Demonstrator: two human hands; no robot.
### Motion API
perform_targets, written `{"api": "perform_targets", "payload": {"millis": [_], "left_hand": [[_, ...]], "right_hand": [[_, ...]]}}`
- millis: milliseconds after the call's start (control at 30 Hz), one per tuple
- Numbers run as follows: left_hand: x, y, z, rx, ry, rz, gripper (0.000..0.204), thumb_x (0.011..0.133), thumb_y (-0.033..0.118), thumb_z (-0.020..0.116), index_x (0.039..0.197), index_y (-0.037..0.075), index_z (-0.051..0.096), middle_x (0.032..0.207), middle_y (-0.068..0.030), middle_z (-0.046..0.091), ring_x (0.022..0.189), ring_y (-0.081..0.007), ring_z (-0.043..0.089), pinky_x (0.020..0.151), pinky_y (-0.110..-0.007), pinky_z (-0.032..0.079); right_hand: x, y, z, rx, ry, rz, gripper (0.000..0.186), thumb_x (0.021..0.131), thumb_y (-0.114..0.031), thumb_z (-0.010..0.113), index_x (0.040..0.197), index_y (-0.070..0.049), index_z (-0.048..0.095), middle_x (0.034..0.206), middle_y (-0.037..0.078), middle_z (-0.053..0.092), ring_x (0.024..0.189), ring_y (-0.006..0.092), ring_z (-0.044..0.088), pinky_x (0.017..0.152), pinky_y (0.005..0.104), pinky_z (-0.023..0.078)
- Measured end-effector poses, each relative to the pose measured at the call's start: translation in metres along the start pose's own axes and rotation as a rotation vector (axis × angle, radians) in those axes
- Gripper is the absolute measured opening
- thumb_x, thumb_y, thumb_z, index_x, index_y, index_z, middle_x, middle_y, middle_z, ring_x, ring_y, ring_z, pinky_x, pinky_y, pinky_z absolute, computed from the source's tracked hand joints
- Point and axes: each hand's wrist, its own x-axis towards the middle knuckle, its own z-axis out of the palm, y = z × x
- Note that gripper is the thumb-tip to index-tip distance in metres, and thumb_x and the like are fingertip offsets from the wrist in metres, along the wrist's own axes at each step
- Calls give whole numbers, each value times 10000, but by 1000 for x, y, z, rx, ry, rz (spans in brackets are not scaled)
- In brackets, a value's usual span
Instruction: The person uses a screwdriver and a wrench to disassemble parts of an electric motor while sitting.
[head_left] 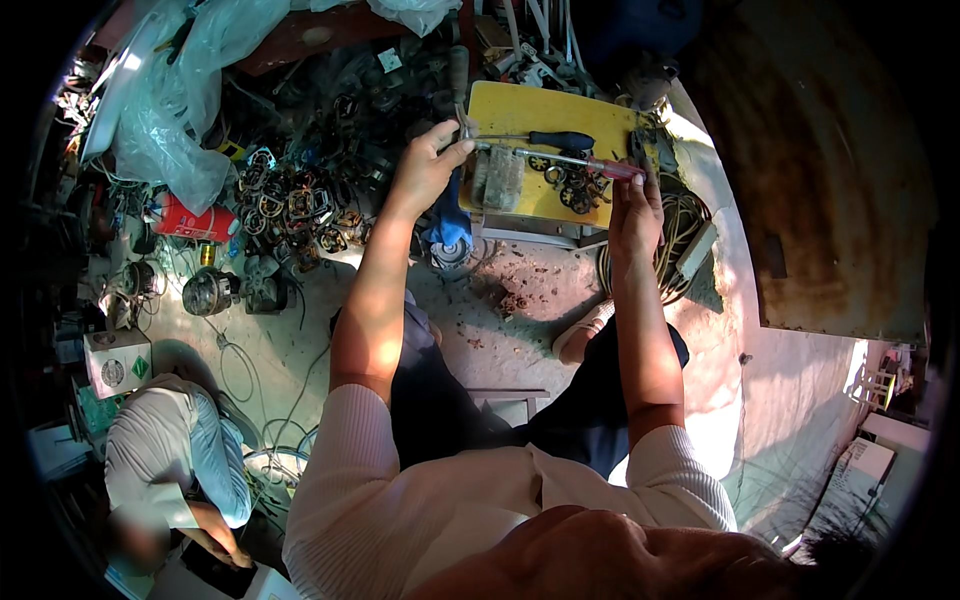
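Observation:
A red-handled screwdriver (612, 169) spans the gap between my hands above a yellow board (515, 97). The fingers of my right hand (637, 208) are closed around its handle. My left hand (428, 170) pinches at the far end of its metal shaft; the exact contact is partly hidden by the fingers. Just beyond the left fingers stands a tool with a worn, brownish handle (458, 72). Under the shaft, a grey ribbed metal block (498, 180) rests at the board's left side. A dark-blue-handled screwdriver (562, 140) lies on the board, with several small dark parts (580, 188) nearer me.
Heaped motor parts (300, 195), clear plastic sheeting (185, 130) and a red canister (192, 218) lie left. A coiled hose (685, 240) sits right of the board; a rusty panel (820, 200) stands farther right. Another person (165, 450) bends over at lower left.

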Motion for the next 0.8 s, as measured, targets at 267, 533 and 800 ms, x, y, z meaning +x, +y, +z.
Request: {"api": "perform_targets", "payload": {"millis": [267,533,800], "left_hand": [[0,1,-1,18,2,-2,304,927,56,541,1225,-6,535,1130,-48,606,1027,-104,547,908,-262,449],[1,-2,-2,19,0,1,304,928,58,541,1225,-6,535,1139,-48,601,1034,-107,545,913,-266,452],[-2,6,0,10,8,-20,297,933,96,546,1217,9,540,1136,-40,598,1026,-99,543,916,-268,446]], "right_hand": [[-4,-10,11,-96,193,112,393,950,-164,531,1318,-46,460,1215,101,548,1058,174,563,960,332,460],[-3,-4,9,11,48,9,386,944,-185,548,1298,-47,482,1163,84,578,1015,163,583,933,321,477],[-4,1,-2,-90,117,47,385,946,-184,547,1308,-73,477,1133,33,572,962,105,566,885,273,476]]}}
